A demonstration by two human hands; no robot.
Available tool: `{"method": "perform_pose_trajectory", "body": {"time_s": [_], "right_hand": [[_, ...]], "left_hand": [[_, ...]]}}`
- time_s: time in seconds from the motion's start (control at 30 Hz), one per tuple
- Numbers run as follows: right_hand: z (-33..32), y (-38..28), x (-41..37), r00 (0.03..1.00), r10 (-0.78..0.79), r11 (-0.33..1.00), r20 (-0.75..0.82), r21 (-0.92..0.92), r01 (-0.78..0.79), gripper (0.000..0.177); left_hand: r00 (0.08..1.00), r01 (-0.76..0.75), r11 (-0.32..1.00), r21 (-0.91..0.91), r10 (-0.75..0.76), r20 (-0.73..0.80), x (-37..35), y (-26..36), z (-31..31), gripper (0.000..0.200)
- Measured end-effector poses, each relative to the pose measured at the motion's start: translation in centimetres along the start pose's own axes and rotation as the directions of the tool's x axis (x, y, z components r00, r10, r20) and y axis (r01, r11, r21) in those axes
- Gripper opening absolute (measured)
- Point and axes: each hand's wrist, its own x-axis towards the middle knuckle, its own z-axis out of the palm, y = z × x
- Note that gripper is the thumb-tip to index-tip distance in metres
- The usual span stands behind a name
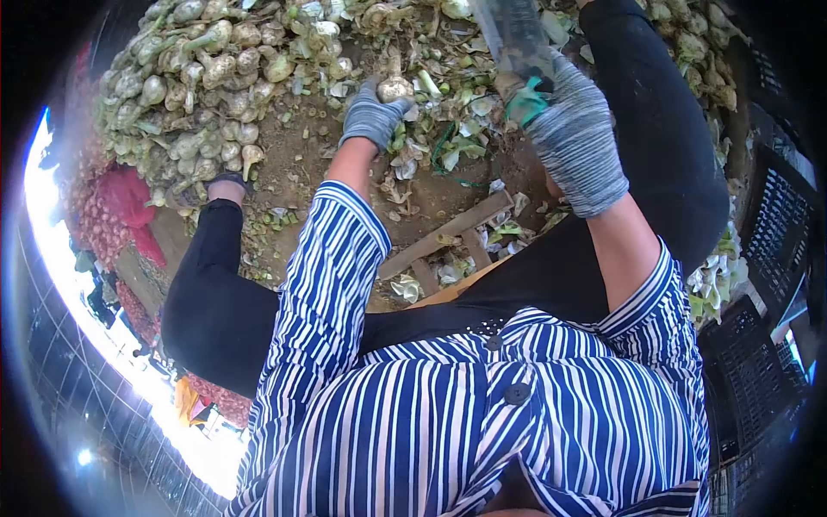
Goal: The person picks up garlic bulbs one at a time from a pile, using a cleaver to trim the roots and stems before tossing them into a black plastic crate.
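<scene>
My left hand (376,119), in a grey knitted glove, is closed round a garlic bulb (395,88) whose stalk points away from me. Also gloved in grey, my right hand (575,129) is wrapped round the handle of a tool (517,43) with a green tie (528,102) at its grip. The tool's far part is pale and blurred, so its shape cannot be made out. Peelings and cut leaves (465,146) lie on the ground between and beyond the two hands.
A large heap of garlic bulbs (198,77) is at the upper left, another (689,43) at the upper right. Wooden slats (448,233) lie near my legs. Black crates (775,233) stand at the right. A red bag (125,198) lies at the left.
</scene>
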Motion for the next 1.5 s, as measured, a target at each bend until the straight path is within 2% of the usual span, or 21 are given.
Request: {"method": "perform_pose_trajectory", "body": {"time_s": [0.1, 0.13, 0.23, 0.33, 0.43, 0.47, 0.57, 0.6, 0.73, 0.83, 0.93, 1.03, 1.07, 1.1, 1.17, 1.2, 1.3, 1.33, 1.43, 1.47, 1.5], "right_hand": [[0.2, -1.8, 0.1, 0.989, -0.141, 0.909, 0.052, -0.389, 0.150, 0.034], [-0.1, -3.5, 0.2, 0.984, -0.006, 0.887, 0.176, -0.455, 0.086, 0.029], [0.7, -3.2, 0.0, 0.948, -0.211, 0.770, 0.236, -0.558, 0.311, 0.024], [1.0, -4.2, -0.4, 0.929, -0.238, 0.722, 0.284, -0.588, 0.364, 0.022], [1.0, -4.4, -0.9, 0.905, -0.294, 0.684, 0.307, -0.594, 0.423, 0.023], [1.0, -4.7, -1.1, 0.901, -0.303, 0.672, 0.312, -0.601, 0.434, 0.024], [0.9, -5.2, -1.7, 0.877, -0.370, 0.639, 0.306, -0.602, 0.479, 0.028], [0.9, -5.4, -1.9, 0.867, -0.397, 0.630, 0.302, -0.597, 0.496, 0.029], [0.7, -5.6, -2.3, 0.831, -0.476, 0.633, 0.287, -0.544, 0.551, 0.033], [0.6, -5.7, -2.2, 0.845, -0.449, 0.631, 0.290, -0.567, 0.530, 0.020], [0.7, -4.3, -1.8, 0.879, -0.386, 0.674, 0.279, -0.566, 0.475, 0.020], [0.0, -1.5, -0.5, 0.932, -0.340, 0.749, 0.122, -0.565, 0.347, 0.022], [-0.2, -1.8, -0.2, 0.942, -0.299, 0.740, 0.152, -0.586, 0.330, 0.022], [0.2, -2.2, -0.2, 0.939, -0.300, 0.766, 0.168, -0.544, 0.342, 0.021], [0.8, -3.8, -1.0, 0.940, -0.285, 0.818, 0.187, -0.464, 0.340, 0.020], [1.2, -4.3, -1.6, 0.928, -0.317, 0.838, 0.194, -0.401, 0.370, 0.020], [2.0, -4.9, -2.7, 0.907, -0.382, 0.844, 0.176, -0.333, 0.420, 0.022], [2.0, -4.8, -2.8, 0.892, -0.399, 0.847, 0.212, -0.286, 0.447, 0.022], [2.6, -4.6, -3.1, 0.899, -0.387, 0.833, 0.206, -0.339, 0.437, 0.020], [2.5, -4.8, -3.0, 0.918, -0.321, 0.841, 0.235, -0.376, 0.390, 0.020], [2.5, -4.7, -3.0, 0.921, -0.322, 0.838, 0.220, -0.386, 0.385, 0.020]], "left_hand": [[0.995, -0.093, 0.919, -0.382, 0.096, -0.012, -0.3, -0.8, -0.1, 0.076], [0.994, -0.063, 0.869, -0.490, 0.100, 0.049, -1.8, 0.9, -1.2, 0.074], [0.970, -0.155, 0.848, -0.507, 0.228, 0.086, -6.9, 5.0, -4.3, 0.071], [0.911, -0.405, 0.880, -0.247, 0.412, -0.026, -9.3, 5.7, -5.3, 0.058], [0.872, -0.485, 0.827, -0.283, 0.482, -0.086, -11.8, 7.4, -6.3, 0.055], [0.872, -0.486, 0.866, -0.122, 0.470, -0.137, -12.8, 8.0, -6.8, 0.050], [0.917, -0.389, 0.900, -0.196, 0.359, -0.171, -14.5, 8.0, -7.4, 0.048], [0.899, -0.427, 0.890, -0.160, 0.399, -0.181, -14.9, 7.8, -7.7, 0.046], [0.913, -0.366, 0.928, -0.075, 0.342, -0.222, -16.1, 8.0, -8.0, 0.045], [0.842, -0.458, 0.883, 0.096, 0.466, -0.272, -16.5, 8.4, -8.0, 0.047], [0.877, -0.421, 0.907, -0.011, 0.404, -0.260, -17.2, 8.9, -8.8, 0.051], [0.797, -0.461, 0.887, 0.020, 0.424, -0.430, -16.8, 6.9, -11.0, 0.056], [0.851, -0.394, 0.918, -0.040, 0.348, -0.392, -16.9, 6.3, -11.6, 0.062], [0.893, -0.366, 0.909, -0.198, 0.284, -0.349, -16.7, 5.6, -11.7, 0.065], [0.958, -0.274, 0.825, -0.493, 0.191, -0.212, -16.2, 5.0, -11.2, 0.071], [0.980, -0.196, 0.803, -0.562, 0.154, -0.122, -16.3, 5.0, -11.0, 0.075], [0.977, -0.078, 0.525, -0.847, 0.208, 0.039, -16.5, 4.5, -9.1, 0.072], [0.981, -0.007, 0.477, -0.879, 0.173, 0.086, -16.5, 4.6, -8.8, 0.073], [0.968, 0.198, 0.296, -0.934, 0.090, 0.234, -16.1, 5.2, -7.6, 0.074], [0.971, 0.115, 0.361, -0.925, 0.157, 0.182, -15.4, 5.1, -7.1, 0.070], [0.968, 0.042, 0.428, -0.903, 0.205, 0.143, -15.4, 5.3, -6.9, 0.070]]}}
